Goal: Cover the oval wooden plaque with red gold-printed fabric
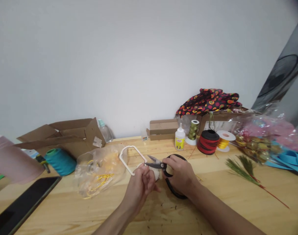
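My right hand (pixel 179 174) grips black-handled scissors (pixel 157 164) with large loop handles, blades pointing left and slightly apart. My left hand (pixel 140 186) is closed around a small pale object (pixel 157 174), held right at the blade tips; what it is I cannot make out. A white wire-like frame (pixel 125 159) lies on the wooden table (pixel 149 215) just left of the blades. Both hands hover low over the table's middle.
A clear bag with yellow strands (pixel 98 171), a teal thread cone (pixel 60 161), a dark tablet (pixel 21 207) and open cardboard boxes (pixel 63 135) lie left. Glue bottle (pixel 179 139), thread spools (pixel 209 142), green sprigs (pixel 244 166), patterned fabric (pixel 210 101) and plastic bags (pixel 264 137) are at the right.
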